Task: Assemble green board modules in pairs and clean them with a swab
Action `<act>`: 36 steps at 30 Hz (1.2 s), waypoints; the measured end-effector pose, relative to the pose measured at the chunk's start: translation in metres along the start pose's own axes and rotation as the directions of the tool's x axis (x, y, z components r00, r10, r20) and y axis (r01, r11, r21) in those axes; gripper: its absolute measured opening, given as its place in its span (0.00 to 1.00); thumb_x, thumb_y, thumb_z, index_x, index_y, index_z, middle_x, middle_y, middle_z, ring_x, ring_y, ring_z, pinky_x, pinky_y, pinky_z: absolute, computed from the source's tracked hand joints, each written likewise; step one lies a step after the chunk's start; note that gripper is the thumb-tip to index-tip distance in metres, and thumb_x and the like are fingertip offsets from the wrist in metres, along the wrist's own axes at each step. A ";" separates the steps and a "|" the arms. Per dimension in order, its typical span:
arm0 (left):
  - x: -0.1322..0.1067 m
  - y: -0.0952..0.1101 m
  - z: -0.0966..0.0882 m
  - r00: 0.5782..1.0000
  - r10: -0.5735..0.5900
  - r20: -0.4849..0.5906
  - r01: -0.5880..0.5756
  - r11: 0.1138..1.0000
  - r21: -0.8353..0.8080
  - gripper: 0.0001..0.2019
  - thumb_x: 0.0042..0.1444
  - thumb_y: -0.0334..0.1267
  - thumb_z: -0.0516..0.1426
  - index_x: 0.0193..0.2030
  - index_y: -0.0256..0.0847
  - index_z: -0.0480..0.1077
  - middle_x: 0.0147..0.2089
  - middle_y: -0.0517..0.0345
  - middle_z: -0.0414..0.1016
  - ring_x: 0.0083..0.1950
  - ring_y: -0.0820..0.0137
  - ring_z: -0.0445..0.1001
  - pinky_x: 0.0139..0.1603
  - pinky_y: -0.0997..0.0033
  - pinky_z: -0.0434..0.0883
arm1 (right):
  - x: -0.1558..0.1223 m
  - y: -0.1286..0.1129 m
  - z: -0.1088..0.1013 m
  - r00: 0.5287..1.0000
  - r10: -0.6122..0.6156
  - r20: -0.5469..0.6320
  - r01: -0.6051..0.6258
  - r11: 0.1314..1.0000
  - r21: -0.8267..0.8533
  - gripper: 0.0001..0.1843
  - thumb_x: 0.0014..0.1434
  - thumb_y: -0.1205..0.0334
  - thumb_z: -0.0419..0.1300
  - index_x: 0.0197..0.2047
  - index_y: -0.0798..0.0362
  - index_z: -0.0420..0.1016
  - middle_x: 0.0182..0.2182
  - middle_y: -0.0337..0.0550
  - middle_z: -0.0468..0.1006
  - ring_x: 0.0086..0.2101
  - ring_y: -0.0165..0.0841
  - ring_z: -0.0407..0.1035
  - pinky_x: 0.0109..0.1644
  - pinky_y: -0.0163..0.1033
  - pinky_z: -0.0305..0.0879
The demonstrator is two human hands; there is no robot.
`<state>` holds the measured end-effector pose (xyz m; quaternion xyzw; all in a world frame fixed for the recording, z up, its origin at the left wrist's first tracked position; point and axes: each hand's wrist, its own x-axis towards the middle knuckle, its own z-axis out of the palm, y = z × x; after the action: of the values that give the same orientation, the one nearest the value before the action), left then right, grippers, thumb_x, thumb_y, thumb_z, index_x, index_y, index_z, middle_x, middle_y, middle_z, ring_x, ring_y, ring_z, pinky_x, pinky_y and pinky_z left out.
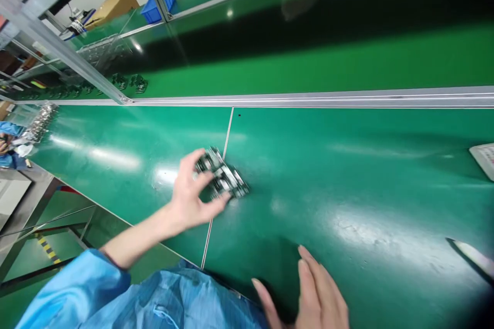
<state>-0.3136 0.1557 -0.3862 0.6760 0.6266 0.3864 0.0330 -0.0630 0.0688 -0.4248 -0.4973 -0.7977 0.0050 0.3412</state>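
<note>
My left hand (195, 190) is closed around a green circuit board assembly (227, 177), fingers on its far edge and thumb on its near edge. The board looks blurred and sits at or just above the green table (328, 164), by the pale seam; whether it touches the surface I cannot tell. My right hand (309, 293) is near the table's front edge, thumb and fingers apart, holding nothing. The lower part of that hand is cut off by the frame.
A metal rail (309, 99) runs along the table's back, with a green conveyor belt (347, 61) behind it carrying several small boards (138, 83). At right lie a white object (484, 159) and a pale pointed object (471, 254). Another person's blue sleeve (11, 128) shows far left.
</note>
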 end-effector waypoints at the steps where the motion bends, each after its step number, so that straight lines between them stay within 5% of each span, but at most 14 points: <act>1: -0.025 0.019 0.005 0.999 0.017 -0.030 -0.018 0.999 -0.039 0.18 0.53 0.54 0.62 0.44 0.46 0.70 0.61 0.38 0.67 0.62 0.49 0.70 0.53 0.44 0.75 | 0.002 -0.012 0.008 0.999 0.034 0.019 -0.035 0.997 0.065 0.46 0.62 0.50 0.61 0.75 0.60 0.46 0.60 0.66 0.70 0.54 0.56 0.71 0.47 0.58 0.77; 5: -0.088 0.077 0.008 0.978 -0.138 0.153 0.141 0.990 -0.003 0.24 0.56 0.51 0.60 0.56 0.43 0.69 0.72 0.30 0.53 0.68 0.40 0.63 0.61 0.35 0.71 | 0.006 -0.045 0.022 0.981 0.184 0.061 -0.193 0.956 0.219 0.44 0.66 0.49 0.55 0.76 0.56 0.39 0.65 0.66 0.63 0.60 0.58 0.66 0.52 0.63 0.75; 8: -0.105 0.096 -0.019 0.930 -0.144 0.338 0.160 0.987 -0.021 0.36 0.54 0.55 0.62 0.67 0.45 0.62 0.77 0.36 0.43 0.73 0.35 0.55 0.64 0.29 0.67 | 0.009 -0.044 0.010 0.960 0.263 0.098 -0.279 0.936 0.217 0.43 0.65 0.51 0.56 0.75 0.51 0.40 0.62 0.63 0.67 0.59 0.55 0.68 0.54 0.63 0.74; 10: -0.105 0.091 -0.041 0.910 -0.104 0.402 0.141 0.988 -0.064 0.38 0.54 0.53 0.63 0.70 0.51 0.57 0.78 0.44 0.42 0.74 0.37 0.53 0.66 0.30 0.65 | 0.010 -0.034 -0.003 0.942 0.296 0.156 -0.325 0.922 0.210 0.42 0.65 0.53 0.58 0.75 0.49 0.41 0.60 0.60 0.70 0.58 0.52 0.70 0.55 0.61 0.74; 13: -0.091 0.061 -0.057 0.935 -0.030 0.353 0.109 0.972 -0.207 0.36 0.57 0.44 0.62 0.71 0.57 0.56 0.77 0.54 0.49 0.75 0.47 0.54 0.71 0.37 0.60 | 0.011 -0.019 -0.019 0.932 0.303 0.198 -0.343 0.914 0.217 0.41 0.64 0.55 0.58 0.74 0.47 0.41 0.60 0.58 0.70 0.58 0.51 0.70 0.55 0.61 0.74; 16: -0.072 0.032 -0.050 0.943 0.000 0.332 0.165 0.868 -0.468 0.31 0.59 0.40 0.59 0.69 0.55 0.59 0.73 0.56 0.59 0.74 0.53 0.56 0.75 0.41 0.55 | 0.010 -0.013 -0.024 0.937 0.286 0.199 -0.332 0.906 0.263 0.40 0.62 0.56 0.60 0.72 0.46 0.45 0.60 0.56 0.70 0.59 0.50 0.69 0.57 0.62 0.73; 19: -0.062 0.018 -0.029 0.902 -0.028 0.432 0.340 0.662 -0.668 0.28 0.58 0.41 0.60 0.66 0.51 0.65 0.67 0.52 0.69 0.72 0.55 0.62 0.75 0.47 0.58 | 0.010 -0.014 -0.022 0.948 0.251 0.197 -0.303 0.902 0.309 0.39 0.61 0.55 0.61 0.71 0.47 0.49 0.60 0.56 0.70 0.60 0.50 0.67 0.59 0.62 0.71; 21: -0.061 0.017 -0.015 0.893 -0.040 0.448 0.386 0.582 -0.716 0.25 0.57 0.41 0.61 0.62 0.49 0.69 0.62 0.52 0.74 0.68 0.55 0.68 0.72 0.48 0.63 | 0.010 -0.016 -0.021 0.946 0.240 0.219 -0.300 0.904 0.306 0.39 0.61 0.55 0.61 0.70 0.47 0.49 0.61 0.56 0.70 0.60 0.50 0.67 0.60 0.63 0.70; 28: -0.063 0.032 0.005 0.915 -0.100 0.391 0.379 0.549 -0.745 0.07 0.60 0.40 0.58 0.40 0.45 0.77 0.43 0.55 0.83 0.57 0.56 0.77 0.66 0.42 0.68 | 0.012 -0.017 -0.020 0.945 0.236 0.225 -0.294 0.916 0.275 0.37 0.62 0.53 0.61 0.70 0.48 0.51 0.59 0.55 0.72 0.58 0.49 0.68 0.58 0.61 0.71; 36: -0.059 0.034 0.003 0.926 -0.073 0.369 0.348 0.539 -0.767 0.06 0.55 0.36 0.65 0.40 0.43 0.77 0.41 0.56 0.83 0.53 0.60 0.79 0.65 0.46 0.69 | 0.013 -0.019 -0.018 0.957 0.215 0.194 -0.261 0.931 0.255 0.36 0.63 0.50 0.60 0.69 0.51 0.52 0.57 0.57 0.74 0.56 0.49 0.70 0.55 0.60 0.72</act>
<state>-0.2790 0.0987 -0.3988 0.5503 0.4398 0.5207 0.4823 -0.0715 0.0637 -0.3977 -0.5355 -0.7479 0.1987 0.3383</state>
